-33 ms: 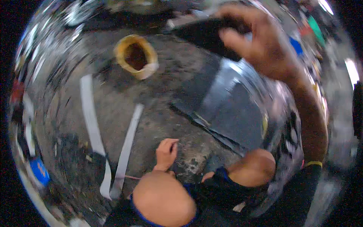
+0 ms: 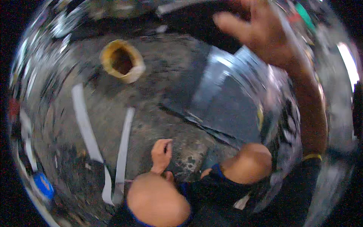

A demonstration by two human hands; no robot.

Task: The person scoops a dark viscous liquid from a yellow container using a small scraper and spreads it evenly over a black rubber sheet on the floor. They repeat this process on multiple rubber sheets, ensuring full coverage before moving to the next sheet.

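Note:
My right hand [image 2: 261, 38] is raised at the upper right, blurred by motion. Its thumb lies over a dark flat piece [image 2: 193, 22] with a pale edge, while the fingertips run up to the frame's top edge. What the piece is made of I cannot tell. Low in the middle, my left hand [image 2: 161, 154] rests by my left knee with curled fingers; anything inside them is hidden. To its left, a pale flat strap [image 2: 85, 126] lies on the ground, bent back in a narrow V. Dark grey sheets [image 2: 230, 102] with a shiny patch lie in front of my right knee.
A yellow open-topped container [image 2: 109, 68] with a brown inside stands on the dirty ground, ahead to the left. A blue round object [image 2: 44, 185] sits at the far left. Blurred clutter lines both sides. My bent knees take up the lower middle.
My right hand and the dark flat piece have moved up together in the view. The container, strap and sheets appear shifted left as the view turns. My left hand keeps its curled shape.

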